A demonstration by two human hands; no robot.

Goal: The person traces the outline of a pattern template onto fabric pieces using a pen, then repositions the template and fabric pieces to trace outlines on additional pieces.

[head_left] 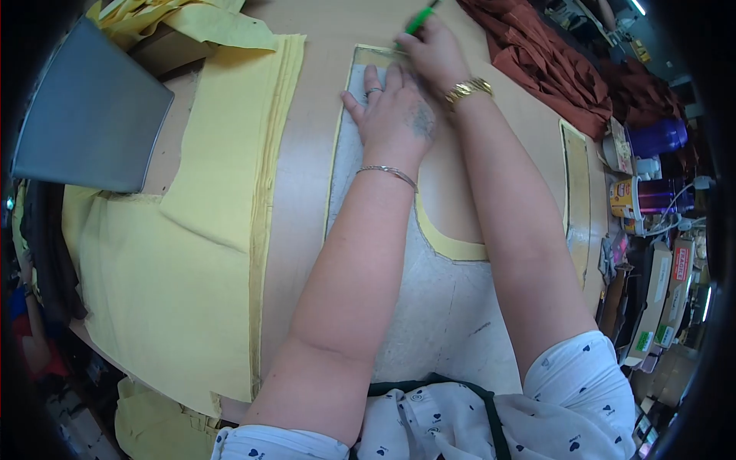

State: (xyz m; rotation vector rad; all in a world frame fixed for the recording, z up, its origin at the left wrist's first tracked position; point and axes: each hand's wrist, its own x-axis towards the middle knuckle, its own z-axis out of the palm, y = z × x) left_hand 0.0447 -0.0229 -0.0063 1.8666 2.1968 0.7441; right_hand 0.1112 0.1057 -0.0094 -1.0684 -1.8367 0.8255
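Observation:
A large pale grey pattern piece point(429, 322) lies on yellow fabric point(452, 247), which shows as a thin border along its edges and curved cutout. My left hand point(395, 111) rests flat on the narrow upper part of the pattern, fingers spread. Just beyond it, my right hand point(441, 57) is closed around a green pen point(418, 21) near the pattern's top edge. The pen's tip is mostly hidden by my fingers, so contact with the fabric is unclear.
A tall stack of yellow fabric point(222, 138) lies left, with a grey metal block point(92, 107) on it. Reddish-brown cloth point(529, 61) is heaped at the far right. Along the right edge stand a purple container point(658, 138), a yellow tub point(625, 199) and long boxes point(667, 291).

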